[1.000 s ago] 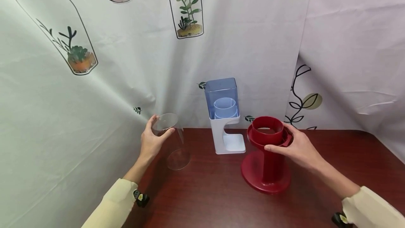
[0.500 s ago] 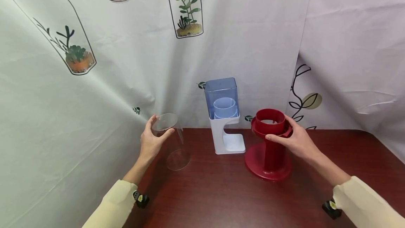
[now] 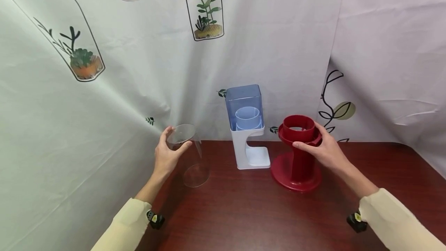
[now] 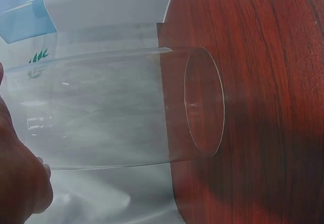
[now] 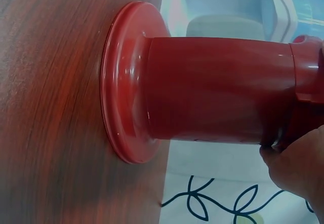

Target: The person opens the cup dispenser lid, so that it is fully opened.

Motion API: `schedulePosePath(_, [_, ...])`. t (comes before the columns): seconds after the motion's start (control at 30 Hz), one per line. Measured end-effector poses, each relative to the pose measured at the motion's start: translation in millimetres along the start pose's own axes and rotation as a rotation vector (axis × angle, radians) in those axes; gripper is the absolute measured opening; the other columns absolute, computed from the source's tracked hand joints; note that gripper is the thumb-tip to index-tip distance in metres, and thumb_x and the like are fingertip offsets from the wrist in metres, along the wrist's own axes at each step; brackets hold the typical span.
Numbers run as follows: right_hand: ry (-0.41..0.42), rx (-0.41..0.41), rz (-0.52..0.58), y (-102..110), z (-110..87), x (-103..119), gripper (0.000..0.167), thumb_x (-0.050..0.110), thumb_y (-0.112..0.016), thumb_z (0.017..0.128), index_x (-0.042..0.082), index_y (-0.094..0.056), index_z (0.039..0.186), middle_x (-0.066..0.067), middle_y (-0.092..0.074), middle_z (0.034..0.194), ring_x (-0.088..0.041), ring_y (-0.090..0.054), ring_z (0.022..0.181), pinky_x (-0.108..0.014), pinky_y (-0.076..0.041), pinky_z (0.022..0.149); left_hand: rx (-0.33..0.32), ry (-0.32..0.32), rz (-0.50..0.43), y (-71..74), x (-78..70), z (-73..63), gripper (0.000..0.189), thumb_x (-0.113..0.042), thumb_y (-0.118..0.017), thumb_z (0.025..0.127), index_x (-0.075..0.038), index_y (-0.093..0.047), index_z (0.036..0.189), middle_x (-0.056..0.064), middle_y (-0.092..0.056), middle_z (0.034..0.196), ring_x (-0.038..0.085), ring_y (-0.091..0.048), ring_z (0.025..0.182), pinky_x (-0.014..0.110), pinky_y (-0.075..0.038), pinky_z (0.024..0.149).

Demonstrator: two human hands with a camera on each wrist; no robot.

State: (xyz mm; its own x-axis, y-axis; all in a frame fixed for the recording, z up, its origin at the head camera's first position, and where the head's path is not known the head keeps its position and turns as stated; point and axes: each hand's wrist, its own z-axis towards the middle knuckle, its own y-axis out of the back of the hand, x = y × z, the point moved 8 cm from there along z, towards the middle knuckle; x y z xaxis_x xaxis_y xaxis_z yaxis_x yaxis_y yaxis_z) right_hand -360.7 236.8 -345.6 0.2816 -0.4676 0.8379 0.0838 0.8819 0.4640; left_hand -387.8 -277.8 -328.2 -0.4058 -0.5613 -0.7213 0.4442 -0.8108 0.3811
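In the head view my left hand (image 3: 166,157) grips the upper rim of a clear plastic cylinder (image 3: 191,156), thumb in front and fingers behind. The cylinder stands on the table, leaning a little in this view; its open round lower end (image 4: 205,102) shows at the tabletop in the left wrist view. On the right, my right hand (image 3: 327,148) holds a red plastic stand (image 3: 302,165) just under its ring-shaped top, thumb at the front. The stand is upright, with a thick column and a wide round base (image 5: 129,82) at the tabletop. The fingers behind it are partly hidden.
Between the hands, near the back, stands a white dispenser (image 3: 240,150) with a translucent blue cover (image 3: 244,98) and a round cup-like part inside. The dark red wooden table (image 3: 226,212) ends at a printed white cloth backdrop (image 3: 278,49). Cloth also hangs along the left side.
My right hand has moved the red stand toward the back of the table and slightly right, slowing lately. My left hand and the clear cylinder have stayed in place.
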Motion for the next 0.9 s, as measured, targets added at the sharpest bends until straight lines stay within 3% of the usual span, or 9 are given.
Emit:
schedulePosePath(0.1, [0.004, -0.007, 0.005, 0.2, 1.0, -0.3, 0.103, 0.04, -0.079, 0.097, 0.005, -0.015, 0.169, -0.028, -0.043, 0.156, -0.047, -0.048, 0.134, -0.026, -0.057, 0.083, -0.006, -0.005, -0.008, 0.4, -0.9, -0.5, 0.094, -0.034, -0.094, 0.082, -0.011, -0.044, 0.159, 0.006, -0.056, 0.156, 0.023, -0.046, 0.148, 0.048, -0.033, 0.122])
schedulePosePath(0.9, [-0.01, -0.013, 0.009, 0.0, 1.6, -3.4, 0.104, 0.04, -0.079, 0.096, 0.006, -0.014, 0.17, -0.028, -0.041, 0.158, -0.048, -0.046, 0.135, -0.028, -0.057, 0.083, 0.019, 0.01, -0.039, -2.4, -0.6, -3.2, 0.097, -0.034, -0.092, 0.085, -0.014, -0.038, 0.163, 0.006, -0.05, 0.16, 0.021, -0.041, 0.151, 0.048, -0.034, 0.121])
